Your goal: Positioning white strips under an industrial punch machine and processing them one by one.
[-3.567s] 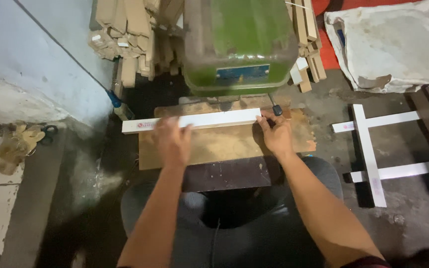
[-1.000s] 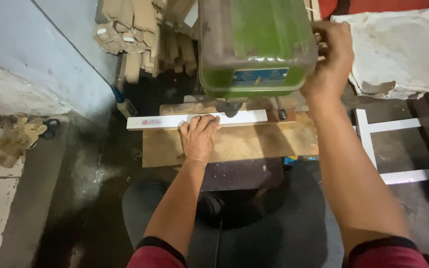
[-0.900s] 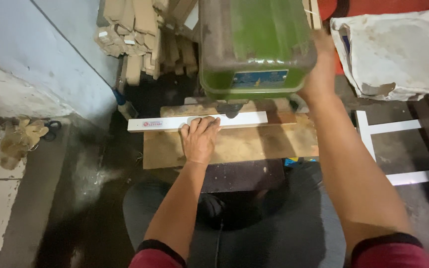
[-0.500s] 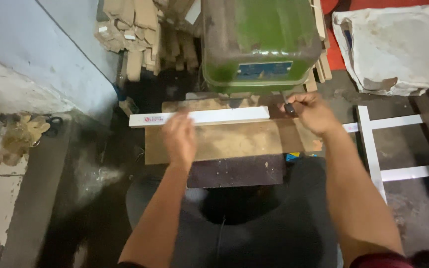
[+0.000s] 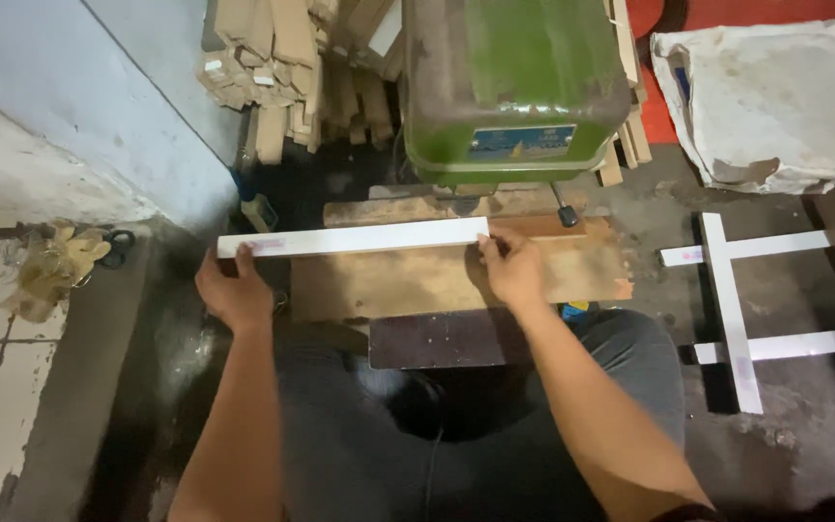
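A long white strip (image 5: 359,237) lies across the wooden work board (image 5: 417,280) under the green machine head (image 5: 514,87). My left hand (image 5: 234,288) grips the strip's left end, which overhangs the board. My right hand (image 5: 512,266) pinches its right end, just below the machine's spindle. A small black lever knob (image 5: 566,219) sits to the right of my right hand.
Stacked cut wood pieces (image 5: 282,68) lean against the wall behind the machine. Several white strips (image 5: 732,309) lie crossed on the floor at right, with a grey sack (image 5: 775,97) beyond them. A crumpled rag (image 5: 50,271) lies on the left tiles.
My right hand came down from the machine's handle to the strip's right end. My left hand slid from the middle to the left end, and the strip shifted left.
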